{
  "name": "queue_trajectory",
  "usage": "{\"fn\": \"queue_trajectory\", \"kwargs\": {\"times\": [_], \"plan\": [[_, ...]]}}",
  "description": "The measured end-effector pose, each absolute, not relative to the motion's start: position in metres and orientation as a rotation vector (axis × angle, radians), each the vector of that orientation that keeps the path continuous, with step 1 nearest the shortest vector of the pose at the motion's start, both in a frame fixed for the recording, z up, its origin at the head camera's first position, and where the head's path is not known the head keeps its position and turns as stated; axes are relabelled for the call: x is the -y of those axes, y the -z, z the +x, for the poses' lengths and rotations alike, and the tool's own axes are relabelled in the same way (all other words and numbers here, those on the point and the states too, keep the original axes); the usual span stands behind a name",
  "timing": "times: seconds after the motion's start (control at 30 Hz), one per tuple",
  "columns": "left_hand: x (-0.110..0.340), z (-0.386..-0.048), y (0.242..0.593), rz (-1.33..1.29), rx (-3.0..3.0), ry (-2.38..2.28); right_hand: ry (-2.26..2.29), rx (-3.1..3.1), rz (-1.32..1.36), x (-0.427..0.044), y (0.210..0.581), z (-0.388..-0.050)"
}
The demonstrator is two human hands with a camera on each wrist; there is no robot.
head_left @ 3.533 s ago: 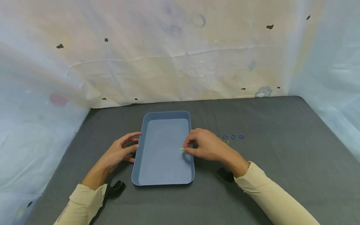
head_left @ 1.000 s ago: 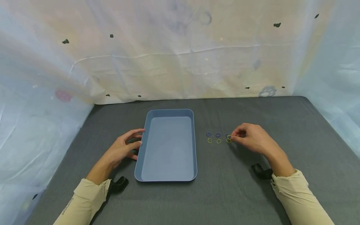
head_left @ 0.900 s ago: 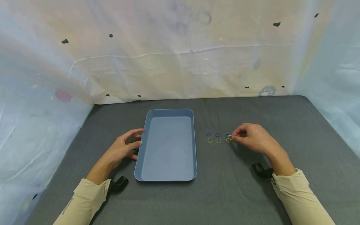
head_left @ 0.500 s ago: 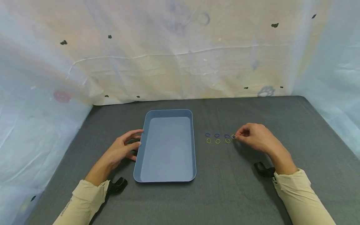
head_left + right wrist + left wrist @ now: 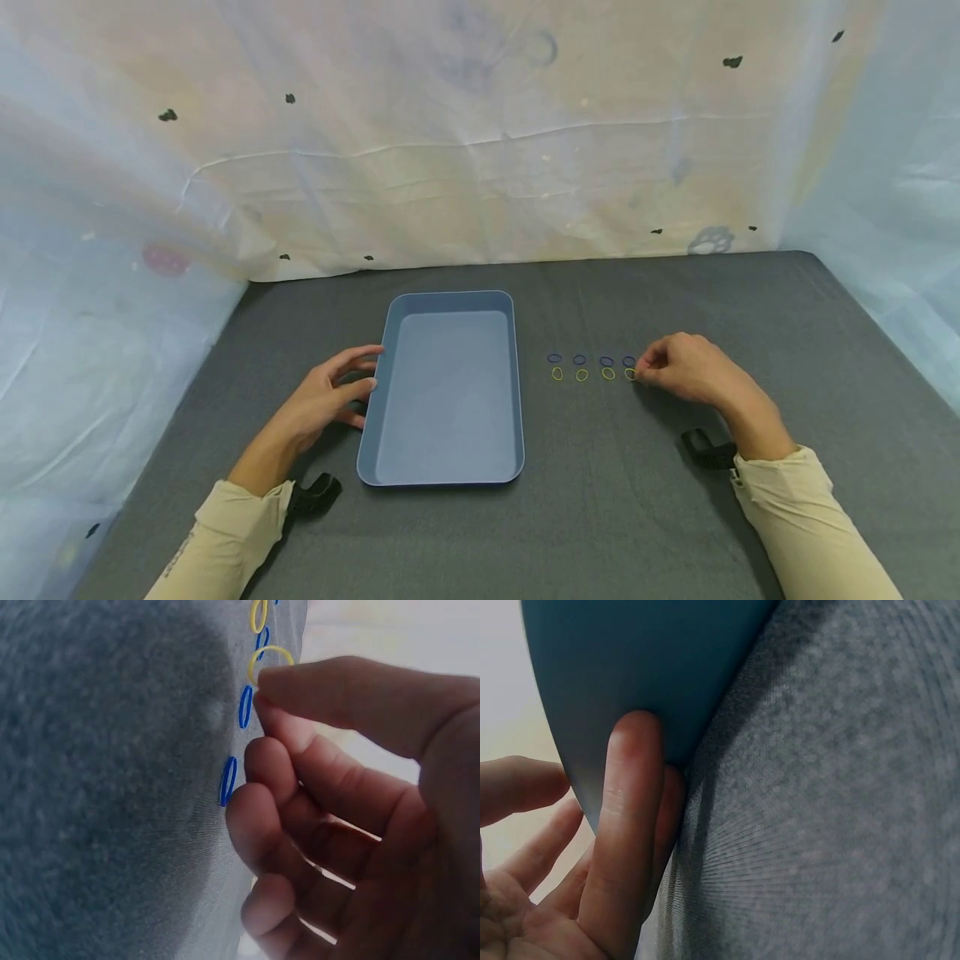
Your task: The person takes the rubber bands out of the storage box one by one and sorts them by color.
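In the head view my right hand (image 5: 693, 368) is low over the cloth, right of the tray. Thumb and index finger pinch a small yellow rubber band (image 5: 271, 649), which stands partly tilted up in the right wrist view. It is at the right end of a row of yellow rubber bands (image 5: 582, 375), just in front of a blue rubber band (image 5: 628, 362). Several blue bands form the row behind. My left hand (image 5: 318, 400) touches the left side of a blue-grey tray (image 5: 372, 433). In the left wrist view its thumb (image 5: 634, 772) lies against the tray's outer wall.
A dark grey cloth (image 5: 585, 517) covers the table. A pale printed curtain (image 5: 480, 192) hangs along the far edge and both sides. Black straps (image 5: 315, 496) are on both wrists. Nothing lies inside the tray.
My right hand has moved from over the tray to the right with a yellow band. Lately it shifted slightly right and nearer, bringing the band off the blue one. My left hand stayed at the tray.
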State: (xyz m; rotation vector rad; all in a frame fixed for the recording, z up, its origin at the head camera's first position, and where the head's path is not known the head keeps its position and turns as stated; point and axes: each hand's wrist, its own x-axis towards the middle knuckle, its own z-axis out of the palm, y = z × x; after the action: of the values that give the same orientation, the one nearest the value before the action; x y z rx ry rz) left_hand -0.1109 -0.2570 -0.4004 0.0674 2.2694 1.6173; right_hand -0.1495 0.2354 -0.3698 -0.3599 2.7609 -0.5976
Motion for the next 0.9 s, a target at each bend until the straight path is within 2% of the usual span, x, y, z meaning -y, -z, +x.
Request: {"fn": "queue_trajectory", "kwargs": {"times": [0.9], "plan": [[0.2554, -0.1099, 0.3994, 0.074, -2.285, -1.615, 0.603, -2.752, -0.334, -0.2388, 0.3741, -0.1530]]}}
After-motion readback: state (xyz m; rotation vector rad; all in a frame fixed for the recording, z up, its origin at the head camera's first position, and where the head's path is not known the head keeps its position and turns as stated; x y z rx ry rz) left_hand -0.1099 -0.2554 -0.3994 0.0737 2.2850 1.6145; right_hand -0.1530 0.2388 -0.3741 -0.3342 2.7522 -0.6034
